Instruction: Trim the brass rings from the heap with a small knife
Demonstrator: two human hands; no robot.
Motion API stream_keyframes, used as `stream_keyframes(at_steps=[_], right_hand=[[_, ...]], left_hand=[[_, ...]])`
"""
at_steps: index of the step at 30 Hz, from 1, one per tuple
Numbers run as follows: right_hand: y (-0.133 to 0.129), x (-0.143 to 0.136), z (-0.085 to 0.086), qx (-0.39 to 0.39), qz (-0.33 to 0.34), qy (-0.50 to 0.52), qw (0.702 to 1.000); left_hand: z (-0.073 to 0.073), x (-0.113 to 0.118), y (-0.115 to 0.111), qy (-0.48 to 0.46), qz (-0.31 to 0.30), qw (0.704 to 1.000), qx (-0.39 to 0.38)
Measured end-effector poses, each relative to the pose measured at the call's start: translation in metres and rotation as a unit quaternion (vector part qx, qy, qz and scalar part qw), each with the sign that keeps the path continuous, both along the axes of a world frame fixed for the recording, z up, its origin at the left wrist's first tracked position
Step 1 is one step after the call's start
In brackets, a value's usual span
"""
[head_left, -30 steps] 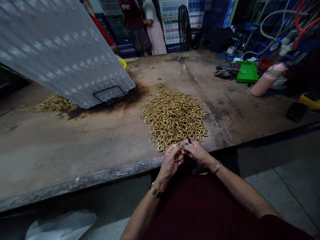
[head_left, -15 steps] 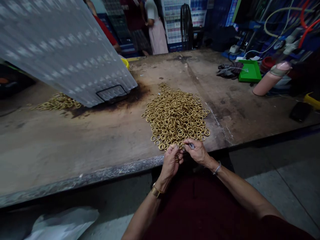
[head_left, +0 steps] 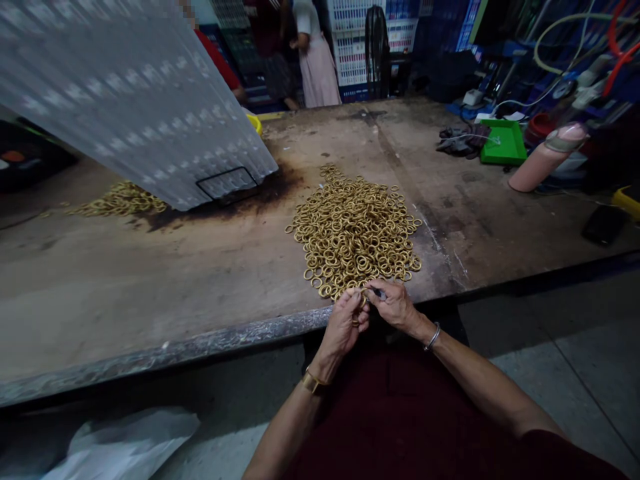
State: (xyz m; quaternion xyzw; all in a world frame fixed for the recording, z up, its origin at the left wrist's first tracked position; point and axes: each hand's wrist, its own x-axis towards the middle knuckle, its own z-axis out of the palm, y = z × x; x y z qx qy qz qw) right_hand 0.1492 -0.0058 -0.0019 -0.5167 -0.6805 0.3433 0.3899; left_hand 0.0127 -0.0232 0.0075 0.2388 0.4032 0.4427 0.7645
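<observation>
A large heap of brass-coloured rings (head_left: 357, 230) lies on the worn wooden table (head_left: 200, 273), close to its front edge. At the near side of the heap, my left hand (head_left: 347, 321) is closed on rings, with one between thumb and fingertips and more under the curled fingers. My right hand (head_left: 395, 305) pinches a small dark tool (head_left: 379, 292) right beside that ring. The tool's shape is mostly hidden by the fingers. Both hands are nearly touching.
A tall grey ribbed panel (head_left: 150, 113) leans over the table's left side, near a smaller ring pile (head_left: 120, 200). At right are a green tray (head_left: 504, 142), a pink cylinder (head_left: 547, 159) and a dark object (head_left: 603, 225). People stand beyond the table.
The view has shifted slightly. The ring in my left hand now shows more clearly between the fingertips, and the tool in my right hand has tilted a little.
</observation>
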Motion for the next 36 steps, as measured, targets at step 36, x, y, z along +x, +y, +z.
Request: stream_keyframes(at_steps=[36], right_hand=[[-0.004,0.010,-0.004,-0.091,-0.067,0.023,0.993]], left_hand=[[-0.007,0.007,-0.005,0.008,-0.009,0.999,0.030]])
